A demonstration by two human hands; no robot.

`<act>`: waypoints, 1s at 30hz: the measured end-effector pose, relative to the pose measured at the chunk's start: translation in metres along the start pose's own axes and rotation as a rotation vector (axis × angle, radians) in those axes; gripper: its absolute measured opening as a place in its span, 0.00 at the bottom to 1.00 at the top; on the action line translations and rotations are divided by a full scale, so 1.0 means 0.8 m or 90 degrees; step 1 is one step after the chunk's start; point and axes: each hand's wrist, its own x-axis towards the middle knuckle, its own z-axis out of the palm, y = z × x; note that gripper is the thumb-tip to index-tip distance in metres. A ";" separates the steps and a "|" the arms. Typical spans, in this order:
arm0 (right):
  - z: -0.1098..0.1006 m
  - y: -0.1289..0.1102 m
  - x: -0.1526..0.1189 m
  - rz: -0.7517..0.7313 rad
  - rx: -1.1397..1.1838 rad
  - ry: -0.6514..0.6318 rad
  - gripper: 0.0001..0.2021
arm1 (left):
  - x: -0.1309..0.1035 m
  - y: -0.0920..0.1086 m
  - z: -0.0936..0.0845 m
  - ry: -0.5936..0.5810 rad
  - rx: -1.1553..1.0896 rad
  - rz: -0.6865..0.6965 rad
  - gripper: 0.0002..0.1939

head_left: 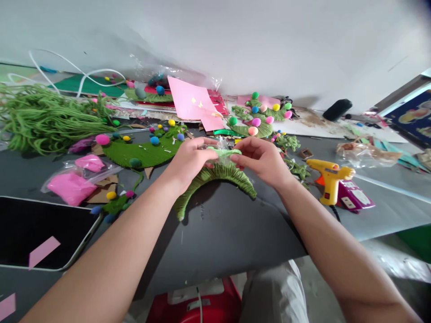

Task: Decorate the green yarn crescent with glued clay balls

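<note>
In the middle of the table, my left hand (188, 162) and my right hand (264, 161) pinch a small clear plastic bag with soft light-green stuff in it (225, 153), one at each side. Their fingers are bent and closed on it; exactly what the far fingertips touch is hidden. Just below lies a crescent wrapped in green yarn (229, 172), its two ends pointing towards me. To the left of my left hand is a flat dark-green shape with coloured pompoms (144, 152).
Green yarn (50, 119) is heaped at left, above pink bagged material (72, 186) and a black-screened tablet (40, 233). A yellow glue gun (332, 177) leans by a purple power strip (357, 195) at right. Pink paper (191, 101) and pompom-trimmed pieces (254, 128) line the back. A red stool (198, 307) is below.
</note>
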 end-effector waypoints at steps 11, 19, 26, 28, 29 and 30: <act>-0.006 0.005 -0.002 0.004 0.097 0.003 0.16 | 0.001 0.000 0.000 0.012 0.027 -0.005 0.13; -0.003 0.006 -0.002 -0.068 -0.074 0.010 0.17 | -0.001 0.001 0.000 0.008 0.027 0.000 0.12; 0.002 0.013 -0.001 -0.099 -0.169 0.014 0.15 | -0.001 0.001 -0.002 -0.010 0.053 -0.002 0.14; 0.001 0.012 -0.001 -0.124 -0.216 0.056 0.12 | 0.000 0.000 -0.002 -0.004 0.056 0.000 0.15; 0.000 0.012 -0.001 -0.131 -0.226 0.078 0.11 | 0.000 0.000 -0.001 -0.001 0.055 0.002 0.15; -0.001 0.012 -0.002 -0.135 -0.225 0.096 0.11 | 0.000 0.000 -0.001 0.000 0.054 0.004 0.15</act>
